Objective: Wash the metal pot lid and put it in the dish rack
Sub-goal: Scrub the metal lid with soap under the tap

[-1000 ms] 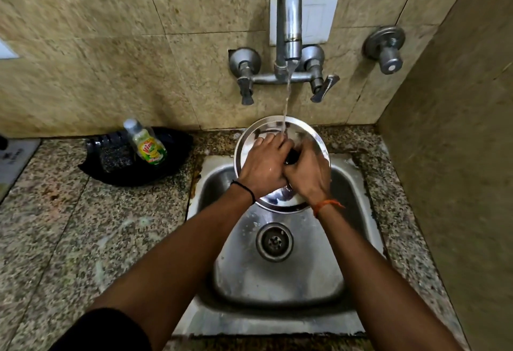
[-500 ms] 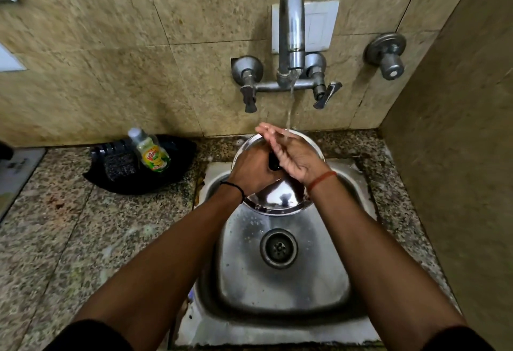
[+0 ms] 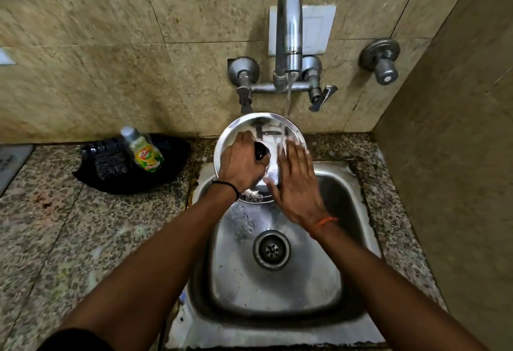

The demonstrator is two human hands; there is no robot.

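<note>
A round shiny metal pot lid (image 3: 256,125) with a black knob (image 3: 261,153) is held tilted over the back of the steel sink (image 3: 277,292), under a running stream of water from the tap (image 3: 288,37). My left hand (image 3: 241,164) is shut on the knob and holds the lid up. My right hand (image 3: 294,184) lies flat with fingers spread against the lid's right side, where the water falls. No dish rack is in view.
A black tray (image 3: 177,156) on the granite counter (image 3: 91,234) left of the sink holds a dish soap bottle (image 3: 143,150) and a dark scrubber (image 3: 111,163). A second wall valve (image 3: 381,62) sticks out at upper right. A tiled side wall closes the right.
The lid has tipped up so more of its face shows. My right hand has slid from the top edge down to the lid's right side and flattened out.
</note>
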